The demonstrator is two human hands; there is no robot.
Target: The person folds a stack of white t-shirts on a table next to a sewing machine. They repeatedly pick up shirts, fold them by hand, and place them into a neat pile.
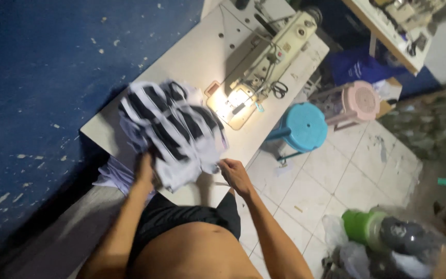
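- The left hand [144, 170] is pressed into the near underside of a crumpled bundle of white and pale lilac cloth with black stripes [174, 132]; its fingers are buried in the folds, so it looks to be grasping the bundle, though the exact grip is hidden.
- The right hand [235, 175] sits at the near right corner of the same bundle, fingers curled and pinching its edge.
- The bundle is lifted over the near part of a pale, flat-topped sewing table [202, 57] and is blurred, so its shape is hard to read.
- More pale lilac fabric [113, 175] hangs off the table's near left edge, just beside the left forearm.
- A cream industrial sewing machine [269, 51] stands on the far part of the table, its lamp lighting the plate under the needle, just right of the bundle.
- Black-handled scissors [279, 89] lie on the table to the right of the machine.
- A round blue plastic stool [303, 126] stands on the white tiled floor [336, 181] right of the table, with a pink plastic stool [360, 101] just beyond it.
- A dark blue wall [42, 77] fills the left side.
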